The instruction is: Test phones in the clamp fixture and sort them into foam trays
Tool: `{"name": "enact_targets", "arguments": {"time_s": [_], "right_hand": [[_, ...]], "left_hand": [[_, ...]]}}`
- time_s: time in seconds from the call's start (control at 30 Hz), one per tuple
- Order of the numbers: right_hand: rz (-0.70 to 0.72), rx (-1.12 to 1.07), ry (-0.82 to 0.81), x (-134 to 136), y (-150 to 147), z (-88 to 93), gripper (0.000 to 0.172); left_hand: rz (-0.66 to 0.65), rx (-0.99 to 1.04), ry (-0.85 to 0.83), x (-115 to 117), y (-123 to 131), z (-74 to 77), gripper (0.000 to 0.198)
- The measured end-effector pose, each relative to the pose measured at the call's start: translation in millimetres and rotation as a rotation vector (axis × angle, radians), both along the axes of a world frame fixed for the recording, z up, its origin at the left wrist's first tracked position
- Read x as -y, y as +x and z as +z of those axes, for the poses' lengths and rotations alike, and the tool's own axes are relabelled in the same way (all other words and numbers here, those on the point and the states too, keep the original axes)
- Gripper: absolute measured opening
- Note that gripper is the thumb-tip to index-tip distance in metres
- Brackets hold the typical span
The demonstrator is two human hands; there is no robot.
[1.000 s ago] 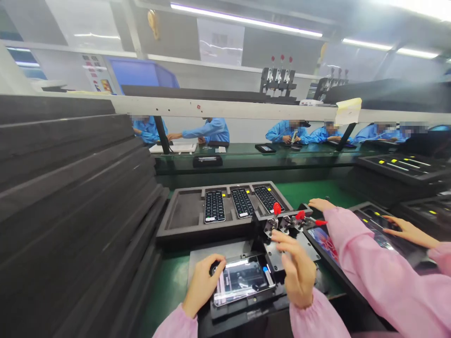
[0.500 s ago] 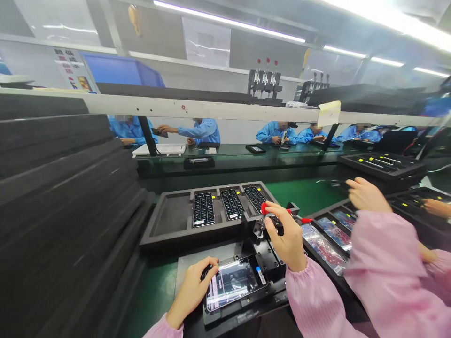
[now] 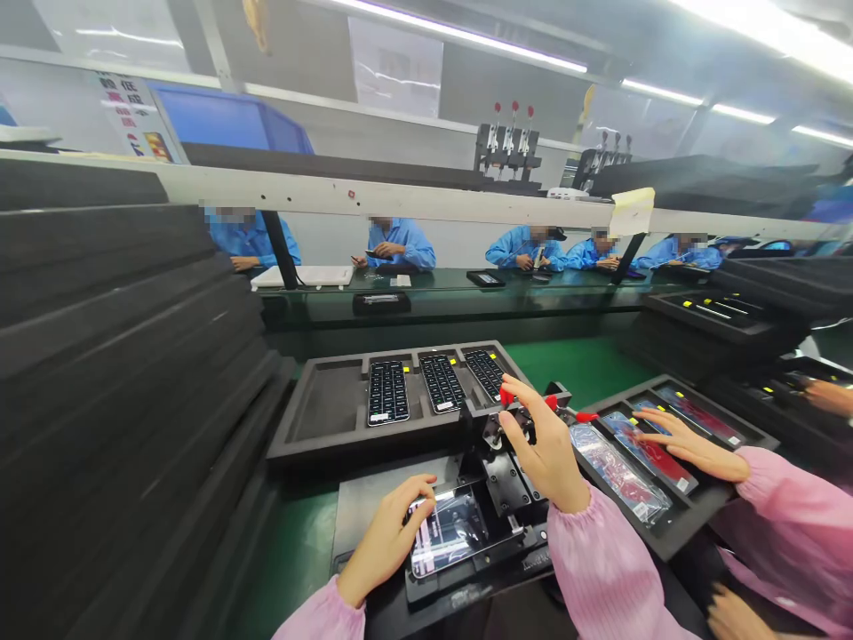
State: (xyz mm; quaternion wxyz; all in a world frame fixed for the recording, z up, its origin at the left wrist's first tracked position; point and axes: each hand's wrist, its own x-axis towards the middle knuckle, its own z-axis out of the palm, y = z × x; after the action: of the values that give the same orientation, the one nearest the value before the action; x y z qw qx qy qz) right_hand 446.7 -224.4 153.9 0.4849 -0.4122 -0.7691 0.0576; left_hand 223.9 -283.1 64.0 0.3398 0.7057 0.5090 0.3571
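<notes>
Left hand (image 3: 393,531) is lying loose, fingertips over the phone's (image 3: 450,533) far-left corner, seemingly steadying it in the jig (image 3: 505,484). Right hand (image 3: 543,444) is meeting a red knob (image 3: 505,396) at 1 o'clock; can't tell grip. Foam tray (image 3: 323,396), 11 o'clock, is keeping grid-printed panels (image 3: 388,391) apart.

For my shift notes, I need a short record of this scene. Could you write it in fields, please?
Left hand: at the left end of the phone
Phone: screen up, in the black fixture
Right hand: fingers spread beside a red-tipped lever; contact unclear
Back tray: three dark patterned panels with yellow tabs
Co-worker's hand: over the right tray; pink sleeve
Far left: stack of black trays
Across: people in blue
</notes>
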Motion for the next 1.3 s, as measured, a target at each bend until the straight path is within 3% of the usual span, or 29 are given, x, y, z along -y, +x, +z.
{"name": "enact_targets", "arguments": {"time_s": [0.1, 0.3, 0.43, 0.5, 0.57, 0.63, 0.7, 0.77, 0.87, 0.93, 1.07, 1.3], "right_hand": [[0.023, 0.010, -0.022, -1, 0, 1.1, 0.034], [0.040, -0.061, 0.014, 11, 10, -1.5, 0.034], [-0.044, -0.169, 0.164, 35, 16, -33.0, 0.032], [-0.119, -0.100, 0.197, 42, 16, -55.6, 0.034], [-0.181, 0.043, 0.142, 47, 13, -75.3, 0.040], [-0.194, 0.171, 0.034, 52, 12, -88.8, 0.046], [-0.167, 0.192, -0.015, 61, 10, -97.8, 0.048], [-0.112, 0.145, 0.031, 74, 7, -106.7, 0.049], [0.004, 0.184, 0.142, 91, -6, -123.6, 0.046], [0.056, 0.308, 0.134, 96, -19, -133.6, 0.043], [0.093, 0.478, 0.071, 94, -42, -140.4, 0.039], [0.100, 0.538, 0.153, 89, -50, -136.5, 0.039]], "left_hand": [[-0.023, 0.013, -0.004, -1, -1, 1.4, 0.021], [-0.211, 0.033, -0.021, -3, -22, 2.3, 0.021], [-0.165, 0.073, -0.027, -9, -29, -1.9, 0.025], [-0.143, 0.098, -0.030, -11, -27, -5.2, 0.023], [-0.133, 0.122, -0.043, -10, -24, -8.4, 0.013], [-0.116, 0.101, -0.044, -8, -21, -11.0, 0.026], [-0.096, 0.047, -0.033, -6, -19, -12.6, 0.037], [-0.094, 0.047, -0.046, -6, -20, -13.1, 0.036], [-0.098, 0.179, -0.118, -10, -23, -12.3, 0.033], [-0.077, 0.244, -0.146, -13, -26, -11.4, 0.031], [-0.031, 0.235, -0.167, -16, -28, -11.5, 0.026], [-0.062, 0.191, -0.133, -15, -30, -13.8, 0.029]]}}
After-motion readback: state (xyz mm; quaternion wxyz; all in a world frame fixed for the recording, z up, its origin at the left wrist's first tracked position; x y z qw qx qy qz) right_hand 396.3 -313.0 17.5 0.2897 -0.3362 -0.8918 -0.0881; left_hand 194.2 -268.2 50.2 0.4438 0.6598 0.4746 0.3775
